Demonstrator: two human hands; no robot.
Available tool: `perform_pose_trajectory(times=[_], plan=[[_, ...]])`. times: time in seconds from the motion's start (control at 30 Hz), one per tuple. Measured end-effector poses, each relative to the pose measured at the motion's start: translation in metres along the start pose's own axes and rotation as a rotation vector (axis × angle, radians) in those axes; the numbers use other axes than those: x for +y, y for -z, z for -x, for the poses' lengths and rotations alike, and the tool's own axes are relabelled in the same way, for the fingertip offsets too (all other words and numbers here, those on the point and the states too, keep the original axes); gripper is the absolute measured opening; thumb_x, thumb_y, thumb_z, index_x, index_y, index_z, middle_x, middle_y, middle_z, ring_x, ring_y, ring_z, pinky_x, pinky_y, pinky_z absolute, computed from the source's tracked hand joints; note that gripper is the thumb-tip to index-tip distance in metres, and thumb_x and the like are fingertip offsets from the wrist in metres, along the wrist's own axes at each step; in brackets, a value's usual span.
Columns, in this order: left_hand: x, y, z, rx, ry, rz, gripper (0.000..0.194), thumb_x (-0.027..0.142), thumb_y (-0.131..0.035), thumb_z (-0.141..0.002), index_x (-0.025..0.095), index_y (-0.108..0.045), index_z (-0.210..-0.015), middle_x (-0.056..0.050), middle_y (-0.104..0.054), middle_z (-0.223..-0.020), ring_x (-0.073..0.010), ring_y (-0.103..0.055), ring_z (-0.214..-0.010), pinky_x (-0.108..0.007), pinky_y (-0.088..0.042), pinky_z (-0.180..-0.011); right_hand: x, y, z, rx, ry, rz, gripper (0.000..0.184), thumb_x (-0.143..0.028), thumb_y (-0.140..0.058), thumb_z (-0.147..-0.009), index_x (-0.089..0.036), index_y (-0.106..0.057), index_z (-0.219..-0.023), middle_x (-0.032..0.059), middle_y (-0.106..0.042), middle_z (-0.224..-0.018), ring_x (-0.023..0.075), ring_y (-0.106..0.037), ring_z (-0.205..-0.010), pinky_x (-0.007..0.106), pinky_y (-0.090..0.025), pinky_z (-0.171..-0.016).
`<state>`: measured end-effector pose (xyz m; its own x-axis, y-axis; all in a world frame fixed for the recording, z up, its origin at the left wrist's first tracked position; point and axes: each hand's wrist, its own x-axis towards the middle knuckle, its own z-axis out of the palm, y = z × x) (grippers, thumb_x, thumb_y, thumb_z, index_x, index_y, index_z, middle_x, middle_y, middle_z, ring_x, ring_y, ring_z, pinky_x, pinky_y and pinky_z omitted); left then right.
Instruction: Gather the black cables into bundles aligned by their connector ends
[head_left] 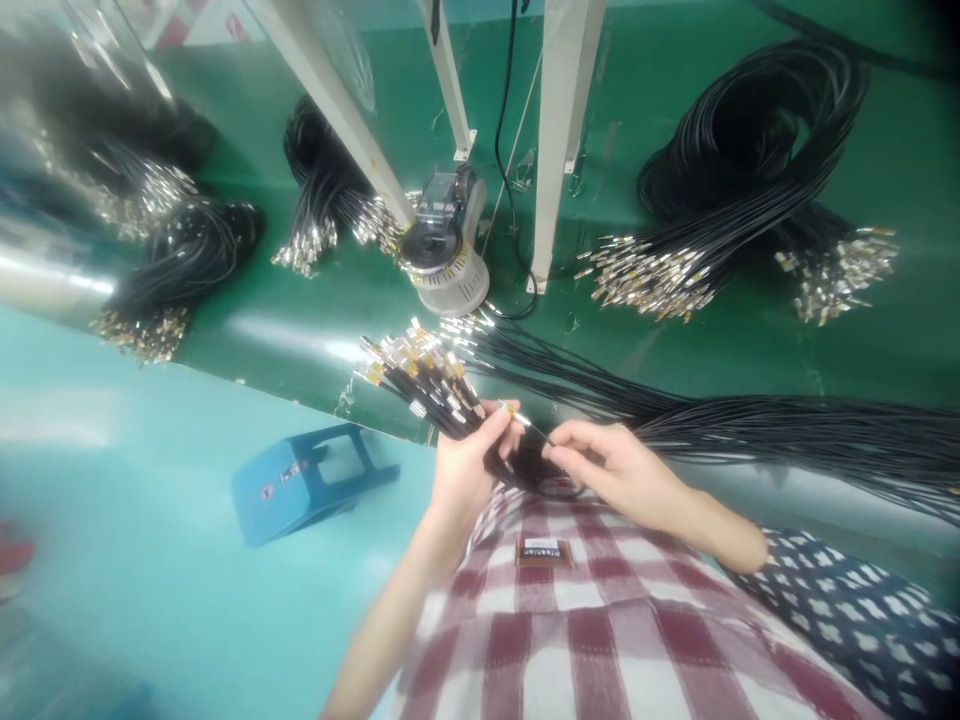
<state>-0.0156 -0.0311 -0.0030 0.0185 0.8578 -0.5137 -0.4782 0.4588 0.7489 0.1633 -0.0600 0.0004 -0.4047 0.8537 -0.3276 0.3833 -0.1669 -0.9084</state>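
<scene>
My left hand (474, 450) is closed around a bundle of black cables (431, 395) whose metal ends fan out to the upper left. Between its thumb and finger sits the metal end of a single cable (523, 420). My right hand (611, 465) pinches the black part of that same cable, just right of the connector. Beyond both hands, more black cables (675, 415) lie along the green table, their metal ends pointing left beside a round grey device (450, 275).
Coiled cable bundles rest on the green table (585, 210): one large coil (750, 170) at right, others (315, 190) at left. White metal posts (559, 140) rise from the table around the device. A blue stool (300, 485) stands on the floor at lower left.
</scene>
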Motion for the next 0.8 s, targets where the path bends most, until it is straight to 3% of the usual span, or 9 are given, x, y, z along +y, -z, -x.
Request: perform_pose_trajectory(times=[0.13,0.23,0.33,0.4,0.53,0.63,0.8], plan=[[-0.003,0.009,-0.009,0.015,0.011,0.055,0.013,0.019,-0.076,-0.070,0.012,-0.067,-0.076,0.001,-0.055,-0.056,-0.0060,-0.043,-0.044,-0.027,-0.038,-0.053,0.012,0.008,0.018,-0.172,0.006,0.029,0.039,-0.040,-0.032,-0.099,-0.019,-0.053,-0.074,-0.0002,-0.057,-0.063,0.0122,-0.053,-0.061,0.024,-0.040,-0.063],[-0.003,0.015,-0.014,-0.008,0.035,0.064,0.022,0.022,-0.074,-0.073,0.010,-0.070,-0.091,0.002,-0.052,-0.057,-0.0052,-0.041,-0.044,-0.026,-0.038,-0.052,0.013,0.004,0.012,-0.067,0.000,-0.020,0.035,-0.038,-0.031,-0.099,-0.021,-0.047,-0.073,-0.0042,-0.050,-0.054,0.0105,-0.046,-0.050,0.022,-0.038,-0.057],[-0.001,0.018,-0.015,-0.047,0.041,0.059,0.031,0.025,-0.074,-0.074,0.011,-0.069,-0.102,0.000,-0.055,-0.065,-0.0050,-0.041,-0.046,-0.025,-0.040,-0.053,0.003,-0.009,-0.015,0.092,0.020,0.047,0.028,-0.034,-0.035,-0.098,-0.021,-0.049,-0.077,-0.0059,-0.046,-0.051,0.0102,-0.042,-0.047,0.022,-0.032,-0.053],[0.000,0.019,-0.015,-0.072,0.057,0.043,0.032,0.025,-0.075,-0.073,0.011,-0.070,-0.101,-0.002,-0.058,-0.073,-0.0046,-0.043,-0.048,-0.025,-0.042,-0.055,-0.005,-0.019,-0.036,0.113,0.027,0.161,0.027,-0.031,-0.038,-0.096,-0.021,-0.051,-0.075,-0.0042,-0.050,-0.055,0.0108,-0.045,-0.051,0.022,-0.030,-0.055],[0.001,0.022,-0.015,-0.075,0.122,0.026,0.017,0.025,-0.075,-0.072,0.011,-0.069,-0.079,-0.002,-0.057,-0.079,-0.0052,-0.046,-0.051,-0.024,-0.043,-0.054,-0.007,-0.027,-0.051,-0.031,0.040,0.349,0.029,-0.031,-0.038,-0.098,-0.021,-0.056,-0.077,-0.0017,-0.059,-0.063,0.0122,-0.052,-0.056,0.024,-0.032,-0.058],[-0.001,0.026,-0.018,-0.063,0.120,0.078,0.022,0.029,-0.073,-0.076,0.011,-0.064,-0.066,-0.003,-0.058,-0.082,-0.0072,-0.050,-0.058,-0.024,-0.045,-0.058,0.021,-0.017,-0.037,-0.094,0.137,0.481,0.033,-0.035,-0.036,-0.100,-0.021,-0.061,-0.082,0.0013,-0.064,-0.073,0.0147,-0.056,-0.066,0.026,-0.038,-0.065],[-0.006,0.039,-0.023,-0.034,0.119,0.133,0.031,0.032,-0.071,-0.078,0.012,-0.058,-0.058,-0.007,-0.064,-0.098,-0.0126,-0.058,-0.076,-0.029,-0.050,-0.077,0.100,0.032,0.003,0.030,0.214,0.597,0.039,-0.041,-0.035,-0.099,-0.020,-0.067,-0.092,0.0090,-0.066,-0.097,0.0211,-0.059,-0.090,0.034,-0.045,-0.081]])
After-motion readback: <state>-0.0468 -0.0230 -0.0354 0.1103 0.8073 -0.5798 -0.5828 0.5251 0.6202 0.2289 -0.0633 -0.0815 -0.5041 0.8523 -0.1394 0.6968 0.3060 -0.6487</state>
